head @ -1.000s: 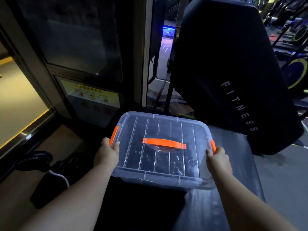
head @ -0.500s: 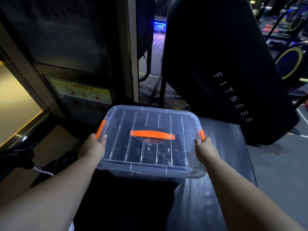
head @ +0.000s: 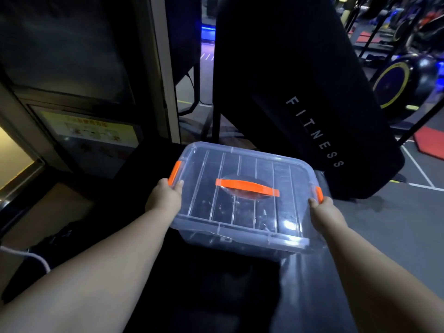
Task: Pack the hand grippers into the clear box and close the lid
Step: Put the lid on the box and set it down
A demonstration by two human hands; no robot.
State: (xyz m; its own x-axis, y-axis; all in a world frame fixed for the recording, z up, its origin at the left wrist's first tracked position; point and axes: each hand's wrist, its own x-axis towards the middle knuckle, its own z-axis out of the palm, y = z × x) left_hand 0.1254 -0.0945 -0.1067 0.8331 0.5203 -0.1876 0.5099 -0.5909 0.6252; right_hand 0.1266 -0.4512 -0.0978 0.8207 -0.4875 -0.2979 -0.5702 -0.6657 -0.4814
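The clear box (head: 242, 239) sits on a dark padded bench, its ribbed clear lid (head: 262, 174) lying flat on top. An orange carry handle (head: 247, 187) crosses the lid's middle. Dark hand grippers (head: 240, 212) show dimly through the plastic inside. My left hand (head: 165, 197) grips the box's left side at the orange latch (head: 175, 173), thumb over the lid's edge. My right hand (head: 324, 209) grips the right side at the other orange latch (head: 319, 193). Both sets of fingers are hidden behind the box's sides.
A tall black pad lettered FITNESS (head: 314, 135) leans just behind the box. A dark cabinet with a yellow label (head: 96, 131) stands at the left. The bench (head: 312, 284) runs toward me. A white cord (head: 26, 257) and dark items lie on the floor at the left.
The view has swung, so the box now sits more to the right in frame. Both hands keep their hold at the side latches; the lid stays down.
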